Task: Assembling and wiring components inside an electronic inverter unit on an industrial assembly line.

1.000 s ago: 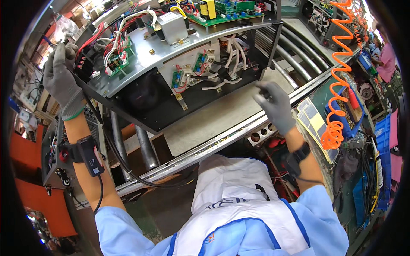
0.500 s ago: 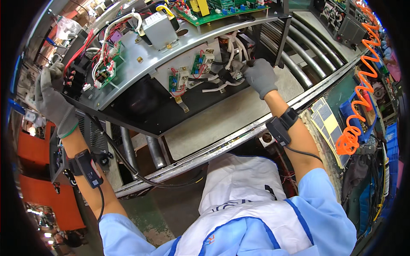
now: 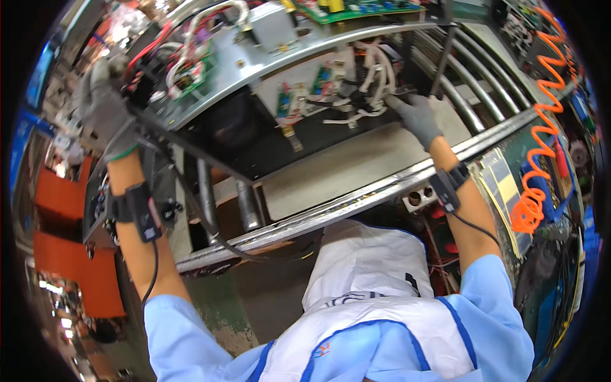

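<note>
A large metal equipment chassis (image 3: 223,77) lies in front of me, its lower bay facing me. White wires (image 3: 377,70) and dark cables with pale sleeves bunch inside the bay, beside small green circuit boards (image 3: 323,79). My right hand (image 3: 419,120), in a grey glove, is at the bay's right end. Its forefinger stretches to the edge of the wire bundle; whether it touches is unclear. My left hand (image 3: 107,108), gloved too, is at the chassis's left end with fingers apart. Motion blurs it, and I cannot tell how firmly it bears on the metal.
Under the chassis are a pale board (image 3: 337,167) and metal rollers (image 3: 477,79), with a rail (image 3: 356,202) along the near side. A black cable (image 3: 210,230) hangs over that rail at left. An orange coiled hose (image 3: 533,172) hangs at right.
The chassis and both hands appear farther right in the picture, as the view has shifted. My right hand has drawn slightly back from the wires, its forefinger now straighter.
</note>
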Available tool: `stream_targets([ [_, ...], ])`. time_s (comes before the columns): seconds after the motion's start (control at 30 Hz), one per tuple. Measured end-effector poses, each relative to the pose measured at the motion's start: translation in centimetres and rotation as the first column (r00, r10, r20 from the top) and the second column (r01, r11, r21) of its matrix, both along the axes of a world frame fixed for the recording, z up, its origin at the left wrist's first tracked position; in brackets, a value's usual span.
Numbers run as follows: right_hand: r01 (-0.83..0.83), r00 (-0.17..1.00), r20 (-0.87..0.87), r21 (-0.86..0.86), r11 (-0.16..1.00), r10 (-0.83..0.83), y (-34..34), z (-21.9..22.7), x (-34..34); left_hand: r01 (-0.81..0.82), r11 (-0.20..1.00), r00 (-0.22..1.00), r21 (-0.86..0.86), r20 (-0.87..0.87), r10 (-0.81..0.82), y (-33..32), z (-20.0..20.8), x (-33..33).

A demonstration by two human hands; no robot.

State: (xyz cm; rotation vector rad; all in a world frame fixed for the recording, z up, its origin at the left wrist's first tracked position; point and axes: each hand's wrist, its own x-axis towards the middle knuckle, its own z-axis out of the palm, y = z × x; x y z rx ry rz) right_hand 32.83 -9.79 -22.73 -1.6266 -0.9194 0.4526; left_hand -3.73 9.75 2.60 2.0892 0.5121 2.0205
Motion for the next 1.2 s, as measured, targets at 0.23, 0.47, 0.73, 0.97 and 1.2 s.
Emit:
stream_targets([
  [0.23, -0.008, 0.985, -0.170, -0.036, 0.999, 0.002, -2.1, -0.2, -0.6, 0.186, 0.972, 0.975, -0.143, 0.147, -0.165, 0.2, 0.1, 0.3],
  [0.47, -0.033, 0.985, -0.174, -0.077, 0.997, 0.019, -2.6, 0.3, -1.1, 0.190, 0.976, 0.974, -0.102, 0.140, -0.175, -0.1, -0.1, 0.6],
  [0.73, -0.046, 0.980, -0.197, -0.145, 0.988, 0.016, -3.6, -1.2, -1.2, 0.253, 0.960, 0.967, -0.117, 0.073, -0.246, 1.4, 0.3, -0.8],
  [0.97, -0.022, 0.975, -0.221, -0.085, 0.996, 0.003, -4.1, -1.0, -1.0, 0.138, 0.978, 0.987, -0.155, 0.103, -0.123, 1.1, 0.1, -0.6],
  [1.2, -0.019, 0.968, -0.250, 0.061, 0.998, 0.034, -3.4, 0.6, -2.2, 0.238, 0.964, 0.971, -0.121, 0.060, -0.232, 2.0, 0.0, -1.1],
])
